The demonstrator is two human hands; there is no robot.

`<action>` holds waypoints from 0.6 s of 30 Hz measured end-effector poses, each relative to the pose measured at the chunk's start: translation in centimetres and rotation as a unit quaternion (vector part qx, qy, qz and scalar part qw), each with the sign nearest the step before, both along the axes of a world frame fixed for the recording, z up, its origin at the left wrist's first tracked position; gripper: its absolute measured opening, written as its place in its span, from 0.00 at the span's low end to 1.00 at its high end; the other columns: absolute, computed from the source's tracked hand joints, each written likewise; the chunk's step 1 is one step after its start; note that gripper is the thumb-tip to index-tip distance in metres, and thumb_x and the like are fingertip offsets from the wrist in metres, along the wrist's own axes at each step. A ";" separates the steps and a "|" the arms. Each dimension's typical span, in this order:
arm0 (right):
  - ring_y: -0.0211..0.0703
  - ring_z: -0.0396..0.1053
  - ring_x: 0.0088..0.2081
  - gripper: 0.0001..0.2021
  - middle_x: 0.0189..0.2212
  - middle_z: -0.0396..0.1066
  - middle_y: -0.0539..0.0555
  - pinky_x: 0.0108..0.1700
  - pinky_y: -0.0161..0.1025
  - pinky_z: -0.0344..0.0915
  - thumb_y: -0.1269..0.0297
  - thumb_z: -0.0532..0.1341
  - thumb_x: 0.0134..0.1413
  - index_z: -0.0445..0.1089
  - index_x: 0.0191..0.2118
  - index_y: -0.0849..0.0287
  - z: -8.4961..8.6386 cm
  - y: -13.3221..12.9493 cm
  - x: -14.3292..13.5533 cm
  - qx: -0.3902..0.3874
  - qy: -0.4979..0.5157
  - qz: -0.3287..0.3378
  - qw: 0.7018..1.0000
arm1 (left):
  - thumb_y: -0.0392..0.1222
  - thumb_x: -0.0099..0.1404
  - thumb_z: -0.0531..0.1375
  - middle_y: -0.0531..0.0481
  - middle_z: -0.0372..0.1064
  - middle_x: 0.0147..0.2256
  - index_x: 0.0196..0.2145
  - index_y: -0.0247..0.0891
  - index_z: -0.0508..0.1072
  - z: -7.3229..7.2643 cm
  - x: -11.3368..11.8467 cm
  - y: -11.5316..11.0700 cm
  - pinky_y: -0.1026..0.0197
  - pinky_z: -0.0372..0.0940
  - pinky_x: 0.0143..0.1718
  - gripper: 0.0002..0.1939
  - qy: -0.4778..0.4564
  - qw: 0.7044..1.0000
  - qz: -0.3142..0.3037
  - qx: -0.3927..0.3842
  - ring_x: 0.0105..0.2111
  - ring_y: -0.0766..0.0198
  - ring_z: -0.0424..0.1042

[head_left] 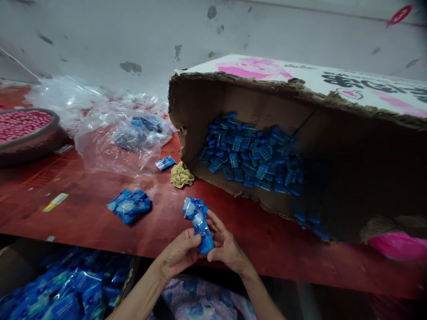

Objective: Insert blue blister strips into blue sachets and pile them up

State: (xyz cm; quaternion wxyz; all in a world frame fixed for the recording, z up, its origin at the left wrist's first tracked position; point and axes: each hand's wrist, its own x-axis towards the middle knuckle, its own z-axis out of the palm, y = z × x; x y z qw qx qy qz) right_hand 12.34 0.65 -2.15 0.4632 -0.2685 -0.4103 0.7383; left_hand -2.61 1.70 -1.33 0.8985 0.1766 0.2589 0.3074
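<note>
Blue printed packets [202,229] are held between my two hands over the front edge of the red table, a few of them overlapping. My left hand [183,250] pinches the lower packet from the left, thumb on top. My right hand [225,243] grips the same packets from the right, its fingers partly behind them. To the left on the table lies a small pile of similar blue packets [130,206]. A single blue packet [165,163] rests beside a crumpled yellowish cloth [182,175].
A torn cardboard box [336,100] on its side holds many small blue packs [247,153]. Clear plastic bags [123,133] and a bowl of pink pieces [25,126] stand at left. Below the table edge, blue packets [66,284] fill a container.
</note>
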 end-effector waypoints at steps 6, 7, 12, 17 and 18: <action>0.47 0.62 0.49 0.45 0.51 0.59 0.57 0.47 0.43 0.59 0.52 0.69 0.32 0.49 0.59 0.47 -0.2 -0.2 0.2 0.016 -0.015 -0.015 1.000 | 0.42 0.51 0.63 0.49 0.74 0.28 0.31 0.35 0.75 0.0 0.9 -1.1 0.64 0.62 0.34 0.10 0.039 0.996 0.074 -0.002 0.28 0.67 0.70; 0.47 0.62 0.48 0.43 0.51 0.59 0.57 0.47 0.43 0.60 0.52 0.68 0.34 0.50 0.59 0.47 -0.2 -0.2 0.2 0.018 -0.015 -0.013 1.000 | 0.42 0.52 0.62 0.49 0.74 0.29 0.32 0.35 0.74 0.1 1.0 -1.2 0.63 0.62 0.34 0.10 0.047 0.996 0.082 -0.002 0.28 0.66 0.71; 0.45 0.63 0.48 0.36 0.49 0.63 0.55 0.51 0.44 0.57 0.54 0.67 0.39 0.54 0.57 0.47 0.0 -0.2 0.4 0.026 -0.003 -0.043 0.999 | 0.40 0.55 0.60 0.47 0.74 0.30 0.36 0.35 0.73 1.4 1.1 -1.0 0.58 0.65 0.37 0.10 0.084 0.993 0.088 -0.002 0.29 0.64 0.72; 0.44 0.64 0.48 0.35 0.48 0.66 0.55 0.50 0.44 0.57 0.55 0.67 0.39 0.56 0.55 0.48 0.3 0.0 0.5 0.012 -0.010 -0.050 0.999 | 0.39 0.55 0.60 0.47 0.75 0.29 0.33 0.34 0.74 1.8 0.8 -0.7 0.58 0.66 0.36 0.07 0.094 0.992 0.087 0.003 0.29 0.62 0.73; 0.44 0.64 0.47 0.35 0.48 0.66 0.55 0.50 0.44 0.58 0.55 0.67 0.38 0.56 0.55 0.49 0.3 0.0 0.4 0.003 -0.013 -0.051 0.999 | 0.40 0.56 0.60 0.47 0.75 0.29 0.32 0.34 0.74 1.7 0.8 -0.7 0.58 0.66 0.36 0.07 0.095 0.991 0.089 -0.001 0.29 0.62 0.73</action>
